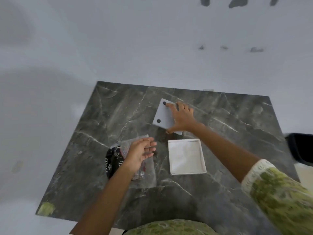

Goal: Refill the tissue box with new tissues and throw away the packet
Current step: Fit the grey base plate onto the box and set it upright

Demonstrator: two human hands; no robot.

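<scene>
A square white tissue box (204, 156) lies open on the dark marble table (101, 116), with white tissues (185, 156) filling it. Farther back lies its flat white lid (162, 114), underside up, showing two black round feet. My right hand (182, 118) rests over the lid's right half, fingers spread across it and thumb at its near edge. A crumpled clear plastic packet (116, 160) with black print lies to the left of the box. My left hand (141, 152) hovers over the packet, palm turned up, fingers apart, holding nothing.
A dark object (301, 146) stands off the table's right edge. The floor around the table is pale, with a few grey marks far back. A scrap of green patterned cloth (46, 208) shows at the table's near left corner.
</scene>
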